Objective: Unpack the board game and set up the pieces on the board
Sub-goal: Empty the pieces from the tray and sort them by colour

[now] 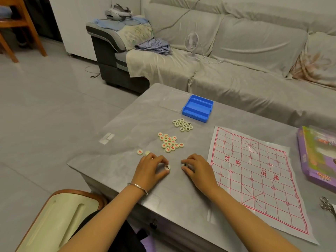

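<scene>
A paper board [254, 171] with a red grid lies flat on the right half of the grey table [138, 117]. Round cream pieces sit in two heaps: red-lettered ones [170, 142] and, farther back, black-lettered ones [182, 124]. Two more pieces [143, 152] lie apart at the left. My left hand [151, 168] pinches a black-lettered piece [167, 167] between thumb and fingertips. My right hand [197, 168] pinches another black-lettered piece [185, 164]. Both hands rest on the table just left of the board.
The empty blue game box [198, 108] and its clear lid [172, 100] lie at the table's far side. A purple box [316, 155] sits at the right edge, keys [327, 206] near it. A sofa with a small fan [191, 43] stands behind. A stool [60, 213] is near my left.
</scene>
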{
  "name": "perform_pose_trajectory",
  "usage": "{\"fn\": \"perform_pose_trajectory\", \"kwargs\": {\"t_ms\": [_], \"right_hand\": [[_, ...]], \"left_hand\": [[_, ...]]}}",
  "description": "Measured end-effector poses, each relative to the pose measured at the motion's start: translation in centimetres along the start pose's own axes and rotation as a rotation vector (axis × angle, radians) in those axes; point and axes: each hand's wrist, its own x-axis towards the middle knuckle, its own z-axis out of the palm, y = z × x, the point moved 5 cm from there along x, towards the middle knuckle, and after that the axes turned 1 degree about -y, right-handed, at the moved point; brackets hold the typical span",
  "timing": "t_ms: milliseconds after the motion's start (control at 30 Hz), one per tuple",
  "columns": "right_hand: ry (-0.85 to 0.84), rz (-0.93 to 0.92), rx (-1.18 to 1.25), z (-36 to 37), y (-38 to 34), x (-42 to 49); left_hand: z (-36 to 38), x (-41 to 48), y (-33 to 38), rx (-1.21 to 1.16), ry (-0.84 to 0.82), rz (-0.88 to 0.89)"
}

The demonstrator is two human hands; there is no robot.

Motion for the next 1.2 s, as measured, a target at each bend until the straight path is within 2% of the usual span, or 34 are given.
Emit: {"fn": "perform_pose_trajectory", "kwargs": {"t_ms": [167, 433, 700, 1067, 1200], "right_hand": [[-0.043, -0.022, 0.110, 1.0, -1.1, -0.1], [-0.104, -0.083, 0.170, 2.4, -3.2, 0.6], [-0.065, -0.056, 0.263, 2.8, -3.1, 0.9], [-0.022, -0.077, 0.288, 2.8, -2.8, 0.7], [0.060, -0.023, 0.366, 1.2, -2.1, 1.5]], "left_hand": [[-2.7, -0.4, -1.6, 0.028, 0.120, 0.013], [-3.7, -2.2, -4.1, 0.015, 0.064, -0.076], [-3.4, -1.4, -4.9, -0.060, 0.072, -0.174], [-3.6, -1.5, -4.8, -0.145, 0.002, -0.110], [-4.4, -0.2, -3.4, -0.189, 0.057, -0.102]]}}
